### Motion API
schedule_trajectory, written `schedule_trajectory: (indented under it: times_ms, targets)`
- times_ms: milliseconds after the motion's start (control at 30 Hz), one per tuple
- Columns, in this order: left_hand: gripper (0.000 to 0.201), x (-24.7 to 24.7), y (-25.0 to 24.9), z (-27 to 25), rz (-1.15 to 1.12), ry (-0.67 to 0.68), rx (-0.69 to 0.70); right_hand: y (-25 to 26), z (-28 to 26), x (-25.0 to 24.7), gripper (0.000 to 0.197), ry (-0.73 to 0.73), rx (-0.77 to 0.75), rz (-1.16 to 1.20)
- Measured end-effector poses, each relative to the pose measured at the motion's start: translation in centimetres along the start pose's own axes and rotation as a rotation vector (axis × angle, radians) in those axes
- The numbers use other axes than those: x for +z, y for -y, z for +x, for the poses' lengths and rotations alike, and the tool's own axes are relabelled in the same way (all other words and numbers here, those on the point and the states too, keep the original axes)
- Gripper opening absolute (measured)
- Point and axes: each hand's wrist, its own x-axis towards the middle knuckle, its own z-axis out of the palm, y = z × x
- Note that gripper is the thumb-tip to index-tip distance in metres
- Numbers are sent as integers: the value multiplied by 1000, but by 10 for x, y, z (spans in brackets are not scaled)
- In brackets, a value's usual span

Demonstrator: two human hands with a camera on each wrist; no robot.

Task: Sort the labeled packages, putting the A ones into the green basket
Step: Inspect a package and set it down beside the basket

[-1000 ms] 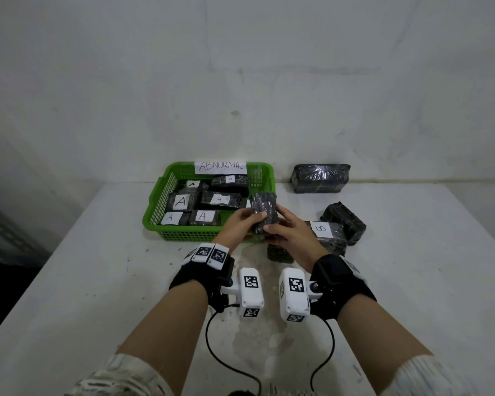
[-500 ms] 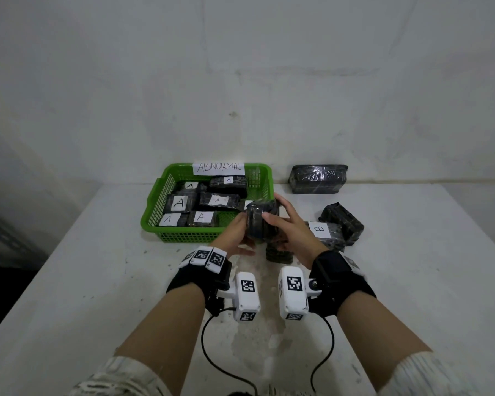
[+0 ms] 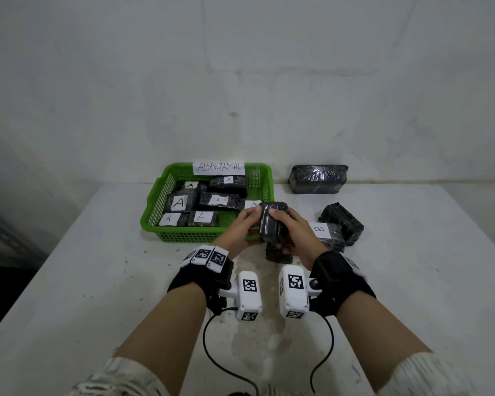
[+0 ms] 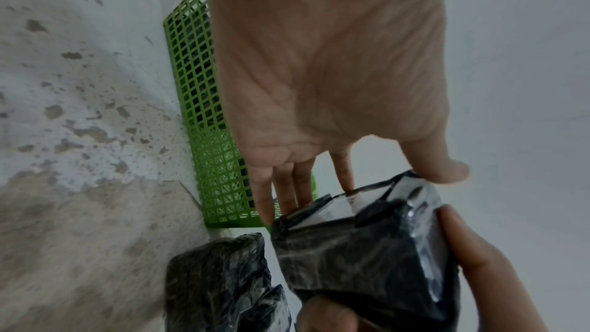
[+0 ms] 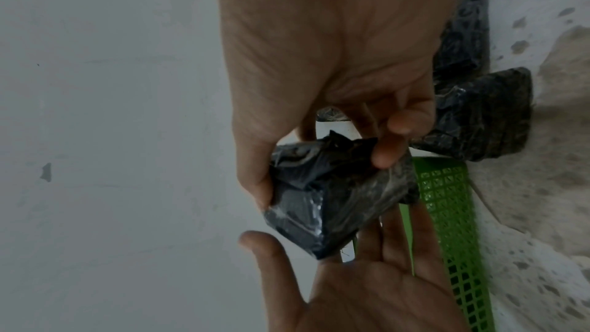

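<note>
A black wrapped package [image 3: 272,221] is held upright just off the green basket's [image 3: 155,201] near right corner. My right hand [image 3: 295,232] grips it, thumb and fingers curled round it [image 5: 335,193]. My left hand [image 3: 247,220] lies against its left face with straight fingers. In the left wrist view that face of the package [image 4: 367,249] carries a white label whose letter I cannot read. Several packages marked A [image 3: 201,217] lie in the basket.
A package marked B [image 3: 325,232] lies right of my hands, with a black one [image 3: 343,221] behind it. Another black package [image 3: 277,254] sits on the table under my hands. A large black bundle [image 3: 317,178] stands at the wall. The basket bears an ABNORMAL sign [image 3: 219,167].
The package has been turned between my hands. My right hand has closed round it, and my left fingers have gone from gripping it to lying flat on its side.
</note>
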Motion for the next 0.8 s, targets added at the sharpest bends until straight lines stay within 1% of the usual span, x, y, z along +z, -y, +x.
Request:
schedule_trajectory:
  times_ms: [67,167,200,300,367,433,533,667,733,800]
  targets:
    - [28,1,-1,0,-11,7,-5,0,0,0,28,14,10,-7]
    - [30,0,-3,1,-6,-7,-26,-1,-1,-1,28,80,48,-5]
    - [31,0,-4,0,-1,-10,-36,-1,-1,-2,32,104,61,0]
    - [32,-1,-5,-1,10,-23,-63,-3,-1,-5,55,184,89,7]
    - [29,-1,-3,0,13,-38,-73,-5,-1,-6,63,240,95,5]
    - [26,0,-2,1,23,-65,-70,-9,1,-3,70,257,91,7]
    - [27,0,-2,2,53,-86,-45,-12,3,0,73,216,57,27]
    - [33,-1,-3,0,50,-58,-28,-5,-2,0,76,111,7,41]
    - [42,-2,-3,1,64,-46,-36,-5,-1,-1,86,45,-60,-8]
    - [47,-3,-1,3,140,-78,-25,-6,0,-2,103,16,-137,-69]
